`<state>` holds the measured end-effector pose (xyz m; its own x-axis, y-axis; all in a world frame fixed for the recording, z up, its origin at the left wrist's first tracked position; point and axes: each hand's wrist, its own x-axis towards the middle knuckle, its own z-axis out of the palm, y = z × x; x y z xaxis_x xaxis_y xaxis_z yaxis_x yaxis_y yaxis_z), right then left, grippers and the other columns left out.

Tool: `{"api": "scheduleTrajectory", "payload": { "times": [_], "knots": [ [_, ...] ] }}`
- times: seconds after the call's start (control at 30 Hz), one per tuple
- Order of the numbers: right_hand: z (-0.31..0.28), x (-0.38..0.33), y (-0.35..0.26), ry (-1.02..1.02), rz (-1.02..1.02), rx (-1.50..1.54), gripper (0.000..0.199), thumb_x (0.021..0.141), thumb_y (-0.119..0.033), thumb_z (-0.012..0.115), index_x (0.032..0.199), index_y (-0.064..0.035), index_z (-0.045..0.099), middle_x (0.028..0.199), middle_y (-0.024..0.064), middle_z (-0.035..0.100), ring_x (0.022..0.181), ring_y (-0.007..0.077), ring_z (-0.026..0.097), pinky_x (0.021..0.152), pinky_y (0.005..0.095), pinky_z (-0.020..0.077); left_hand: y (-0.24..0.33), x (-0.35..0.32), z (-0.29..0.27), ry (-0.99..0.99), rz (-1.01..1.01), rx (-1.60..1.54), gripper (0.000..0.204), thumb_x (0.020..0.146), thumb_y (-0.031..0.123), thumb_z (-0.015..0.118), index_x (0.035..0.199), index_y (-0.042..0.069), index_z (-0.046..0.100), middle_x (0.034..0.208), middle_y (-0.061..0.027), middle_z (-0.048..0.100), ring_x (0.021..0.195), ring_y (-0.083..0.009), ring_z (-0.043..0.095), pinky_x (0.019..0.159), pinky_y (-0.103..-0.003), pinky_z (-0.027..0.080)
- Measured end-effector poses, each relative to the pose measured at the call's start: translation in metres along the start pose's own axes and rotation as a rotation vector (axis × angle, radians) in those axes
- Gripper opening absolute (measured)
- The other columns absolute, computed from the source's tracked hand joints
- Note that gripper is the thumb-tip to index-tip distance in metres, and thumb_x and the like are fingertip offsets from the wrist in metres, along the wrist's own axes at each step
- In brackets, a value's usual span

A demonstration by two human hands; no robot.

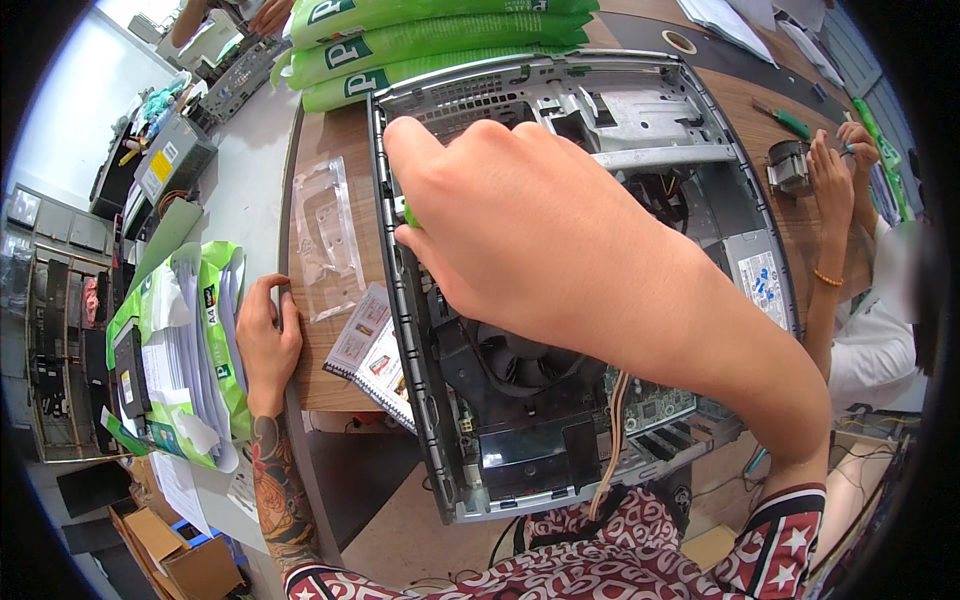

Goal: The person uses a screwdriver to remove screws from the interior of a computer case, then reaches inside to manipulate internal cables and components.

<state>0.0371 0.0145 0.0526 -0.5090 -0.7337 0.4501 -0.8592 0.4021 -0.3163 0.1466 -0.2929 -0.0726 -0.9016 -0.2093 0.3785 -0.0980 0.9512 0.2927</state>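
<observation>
An uncovered desktop computer case (405, 330) lies before me on the wooden table. Its black fan (525, 362), green circuit board (655, 405) and metal drive frame (640, 112) show inside. Across it reaches my right hand (500, 215), closed at the case's left rim. A bit of a green handle (408, 214) shows between thumb and forefinger; the rest is hidden by the hand. My left hand (268, 340) rests at the table's left edge with loosely bent fingers and thumb apart, holding nothing. Beside it are a clear plastic blister tray (328, 240) and a spiral-bound booklet (375, 365).
Green paper packs (430, 50) are stacked behind the case. An opened paper pack (228, 345) stands left of my left hand. At the right, another person's hands (835, 175) work near a metal heatsink (790, 168) and a green-handled screwdriver (785, 120). A tape roll (678, 41) lies far back.
</observation>
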Motion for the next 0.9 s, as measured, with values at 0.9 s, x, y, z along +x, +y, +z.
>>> {"api": "scheduleTrajectory", "payload": {
  "times": [0.9],
  "knots": [
    [0.002,0.010,-0.008,-0.136,-0.112,0.002,0.016,0.083,0.002,0.060,0.097,0.0058,0.055,0.082,0.0232,0.067,0.084,0.0408,0.070,0.069,0.0440,0.0575,-0.003,-0.001,0.002,0.036,0.069,0.030,0.018,0.092,0.007,0.057,0.109,0.005,0.061,0.082,-0.0135,0.055,0.066,-0.0263,0.049,0.065,-0.039,0.043]
  ]
}}
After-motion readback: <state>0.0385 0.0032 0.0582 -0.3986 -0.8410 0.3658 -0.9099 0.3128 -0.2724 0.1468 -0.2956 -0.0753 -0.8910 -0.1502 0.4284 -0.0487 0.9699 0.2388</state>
